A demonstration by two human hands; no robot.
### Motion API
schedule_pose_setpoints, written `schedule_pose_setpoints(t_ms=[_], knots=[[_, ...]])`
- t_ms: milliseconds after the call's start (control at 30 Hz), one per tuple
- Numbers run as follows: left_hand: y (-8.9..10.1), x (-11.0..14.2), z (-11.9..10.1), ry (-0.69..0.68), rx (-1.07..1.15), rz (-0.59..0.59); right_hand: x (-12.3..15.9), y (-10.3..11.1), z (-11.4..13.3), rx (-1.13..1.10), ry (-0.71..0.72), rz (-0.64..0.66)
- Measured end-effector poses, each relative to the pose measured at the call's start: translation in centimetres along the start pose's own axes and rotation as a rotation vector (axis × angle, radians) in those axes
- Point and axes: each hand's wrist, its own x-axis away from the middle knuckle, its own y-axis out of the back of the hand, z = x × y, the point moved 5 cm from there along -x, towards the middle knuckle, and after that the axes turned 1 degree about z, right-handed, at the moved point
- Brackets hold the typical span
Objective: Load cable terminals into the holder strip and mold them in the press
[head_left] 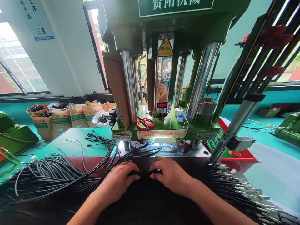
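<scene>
My left hand (123, 176) is closed in front of the press, its thumb and fingers pinching a black cable (133, 172). To its right, my right hand (170, 175) pinches a dark length of cable (156, 171) in the same way. A gap lies between the two sets of fingertips; whether both hold one cable is lost against the dark background. Black cables (133, 152) run from the press's lit lower mould (164, 148) past my left hand. A large bundle of grey-black cables (63, 175) spreads out on the left.
The green press (150, 123) stands ahead with steel columns (202, 79). Red-handled scissors (145, 123) and a blue-and-white tape roll (180, 118) lie on its ledge. Cables with metal ends (246, 190) pile at right, near a red control box (241, 154). Sacks (59, 120) stand behind left.
</scene>
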Motion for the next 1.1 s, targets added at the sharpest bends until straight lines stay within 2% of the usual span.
schedule_pose_setpoints(t_ms=[100, 200, 333, 533, 667, 833, 1000, 1100], knots=[[-0.1, 0.0, 0.1, 0.015, 0.025, 0.004, -0.2, 0.1, -0.1, -0.029, -0.054, -0.002], [-0.2, 0.0, 0.2, 0.021, 0.037, 0.034, -0.6, -0.1, -0.4, -0.114, -0.105, 0.063], [-0.1, -0.1, 0.1, 0.023, 0.073, 0.014, -0.8, -0.3, -0.1, -0.141, -0.038, 0.108], [0.1, -0.2, 0.0, 0.048, 0.081, 0.004, -0.8, -0.3, 0.3, -0.143, -0.048, 0.041], [0.0, -0.1, 0.0, 0.066, 0.067, 0.027, -0.7, -0.2, 0.5, -0.061, -0.063, 0.024], [-0.4, 0.2, -0.2, 0.041, 0.051, 0.054, -0.9, -0.2, 0.6, -0.038, -0.007, 0.077], [-0.5, 0.3, -0.2, 0.049, 0.011, 0.031, -1.2, -0.3, 0.8, 0.051, 0.044, 0.121], [-0.5, 0.2, -0.2, 0.029, -0.011, 0.026, -1.2, -0.4, 1.1, 0.157, 0.008, 0.136]])
